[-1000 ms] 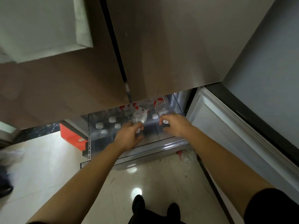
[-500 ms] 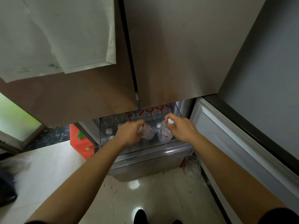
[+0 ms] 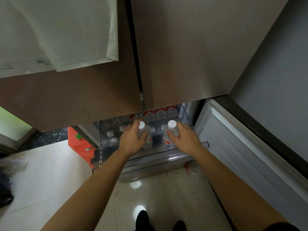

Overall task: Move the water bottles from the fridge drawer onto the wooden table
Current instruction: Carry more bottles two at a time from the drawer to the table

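Note:
The fridge drawer [image 3: 155,160] stands pulled out below the closed upper doors. My left hand [image 3: 131,140] grips a clear water bottle [image 3: 146,139] with a white cap and a red-and-white label, upright above the drawer. My right hand [image 3: 185,139] grips a second such bottle [image 3: 168,140] beside it. Several more bottles [image 3: 160,114] stand in a row at the drawer's back, and white caps [image 3: 110,134] show on its left side. No wooden table is in view.
The two brown upper fridge doors [image 3: 183,55] overhang the drawer. An open lower door [image 3: 233,147] stands to the right. An orange box [image 3: 80,142] sits left of the drawer, a crumpled plastic bag [image 3: 193,170] lies on the glossy floor, and my shoes [image 3: 143,219] are below.
Both hands have lifted their bottles from lying tilted in the drawer to upright and higher. The view has tilted upward, showing more of the doors.

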`<move>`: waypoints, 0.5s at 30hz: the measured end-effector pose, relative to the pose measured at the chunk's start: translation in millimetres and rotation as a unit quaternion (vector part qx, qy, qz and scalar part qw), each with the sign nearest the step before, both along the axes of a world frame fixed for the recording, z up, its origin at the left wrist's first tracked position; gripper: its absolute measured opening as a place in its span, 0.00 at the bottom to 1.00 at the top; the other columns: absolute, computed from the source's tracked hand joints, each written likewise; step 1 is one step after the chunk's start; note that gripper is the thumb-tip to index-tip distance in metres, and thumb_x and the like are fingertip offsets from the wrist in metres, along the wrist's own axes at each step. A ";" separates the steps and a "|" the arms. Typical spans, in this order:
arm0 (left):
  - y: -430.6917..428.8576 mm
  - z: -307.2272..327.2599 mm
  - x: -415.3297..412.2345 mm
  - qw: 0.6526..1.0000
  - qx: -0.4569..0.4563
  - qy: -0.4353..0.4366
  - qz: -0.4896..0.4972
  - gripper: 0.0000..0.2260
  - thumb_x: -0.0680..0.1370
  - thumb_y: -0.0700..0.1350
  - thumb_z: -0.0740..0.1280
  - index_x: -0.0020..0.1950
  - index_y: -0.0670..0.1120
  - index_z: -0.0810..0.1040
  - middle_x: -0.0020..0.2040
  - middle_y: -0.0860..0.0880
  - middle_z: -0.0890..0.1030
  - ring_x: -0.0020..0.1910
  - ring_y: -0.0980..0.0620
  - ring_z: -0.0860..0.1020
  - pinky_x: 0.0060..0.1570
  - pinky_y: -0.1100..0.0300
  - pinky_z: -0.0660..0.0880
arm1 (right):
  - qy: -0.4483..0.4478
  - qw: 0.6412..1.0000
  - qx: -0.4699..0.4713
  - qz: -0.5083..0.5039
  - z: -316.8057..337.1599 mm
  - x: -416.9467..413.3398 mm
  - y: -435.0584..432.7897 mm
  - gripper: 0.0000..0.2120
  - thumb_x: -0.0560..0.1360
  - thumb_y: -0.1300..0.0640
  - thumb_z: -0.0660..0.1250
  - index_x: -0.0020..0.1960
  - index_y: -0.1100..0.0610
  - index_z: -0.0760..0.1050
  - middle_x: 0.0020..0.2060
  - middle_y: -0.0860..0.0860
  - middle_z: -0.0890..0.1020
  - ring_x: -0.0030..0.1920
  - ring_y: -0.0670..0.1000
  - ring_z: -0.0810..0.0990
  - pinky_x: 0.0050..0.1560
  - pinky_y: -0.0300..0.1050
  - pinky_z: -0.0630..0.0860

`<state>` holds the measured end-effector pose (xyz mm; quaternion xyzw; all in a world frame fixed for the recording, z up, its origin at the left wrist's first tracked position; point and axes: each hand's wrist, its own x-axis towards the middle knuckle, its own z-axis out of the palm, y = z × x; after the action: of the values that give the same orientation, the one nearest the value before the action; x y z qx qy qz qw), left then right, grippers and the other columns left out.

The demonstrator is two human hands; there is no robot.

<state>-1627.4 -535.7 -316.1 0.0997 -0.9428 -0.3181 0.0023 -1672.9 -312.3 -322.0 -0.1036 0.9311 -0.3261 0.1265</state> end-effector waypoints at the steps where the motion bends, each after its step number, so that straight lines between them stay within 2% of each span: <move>1: 2.7 -3.0 -2.0 1.000 0.007 0.005 0.012 0.23 0.77 0.50 0.69 0.69 0.52 0.66 0.59 0.41 0.75 0.57 0.40 0.75 0.54 0.49 0.76 | 0.001 1.000 0.003 -0.008 -3.2 2.0 -1.1 0.27 0.77 0.37 0.64 0.72 0.47 0.64 0.66 0.56 0.71 0.62 0.59 0.75 0.61 0.55 0.75; 3: 7.7 -6.8 -6.7 0.999 0.028 0.010 0.031 0.24 0.75 0.51 0.71 0.68 0.52 0.67 0.61 0.41 0.70 0.60 0.39 0.72 0.56 0.49 0.74 | -0.006 1.000 0.006 -0.013 -9.2 4.4 -2.7 0.33 0.75 0.38 0.68 0.74 0.47 0.59 0.69 0.56 0.66 0.65 0.60 0.72 0.64 0.56 0.72; 5: 10.0 -9.5 -12.4 0.998 0.056 0.007 0.041 0.25 0.74 0.51 0.72 0.67 0.53 0.67 0.62 0.42 0.68 0.60 0.40 0.73 0.57 0.47 0.75 | -0.019 1.000 0.003 -0.005 -14.0 6.0 -4.1 0.40 0.73 0.42 0.73 0.77 0.49 0.55 0.71 0.56 0.64 0.68 0.60 0.70 0.65 0.54 0.70; 8: 10.2 -14.3 -17.7 0.992 0.121 -0.006 0.038 0.26 0.72 0.48 0.75 0.66 0.49 0.68 0.61 0.46 0.75 0.57 0.46 0.77 0.55 0.51 0.76 | -0.014 1.000 -0.011 -0.004 -21.9 8.4 -5.0 0.42 0.73 0.46 0.74 0.78 0.50 0.53 0.72 0.55 0.68 0.69 0.59 0.72 0.65 0.54 0.72; 10: 8.0 -21.5 -18.3 0.988 0.146 -0.025 0.039 0.29 0.69 0.49 0.77 0.65 0.49 0.69 0.58 0.50 0.78 0.56 0.50 0.78 0.55 0.53 0.76 | -0.009 1.000 -0.020 -0.013 -22.0 9.0 -6.3 0.42 0.73 0.46 0.75 0.78 0.49 0.54 0.72 0.53 0.71 0.69 0.58 0.73 0.64 0.54 0.72; 13: 4.4 -34.7 -16.3 0.981 0.182 -0.048 0.047 0.32 0.69 0.46 0.78 0.66 0.51 0.66 0.60 0.52 0.76 0.58 0.52 0.75 0.57 0.56 0.73 | -0.026 0.999 -0.023 -0.034 -22.4 6.2 -9.4 0.43 0.71 0.46 0.77 0.77 0.48 0.55 0.70 0.50 0.74 0.68 0.57 0.75 0.63 0.52 0.72; 15: 2.3 -40.9 -15.5 0.974 0.209 -0.059 0.064 0.36 0.69 0.44 0.79 0.70 0.49 0.63 0.65 0.49 0.74 0.61 0.51 0.73 0.60 0.55 0.71 | -0.030 0.998 -0.025 -0.042 -23.6 5.4 -11.7 0.44 0.70 0.45 0.77 0.78 0.47 0.54 0.68 0.50 0.76 0.67 0.56 0.76 0.64 0.54 0.73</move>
<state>-1642.9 -533.4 -356.9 0.1765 -0.8456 -0.5009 -0.0543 -1667.5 -324.0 -345.6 -0.0574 0.9218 -0.3578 0.1375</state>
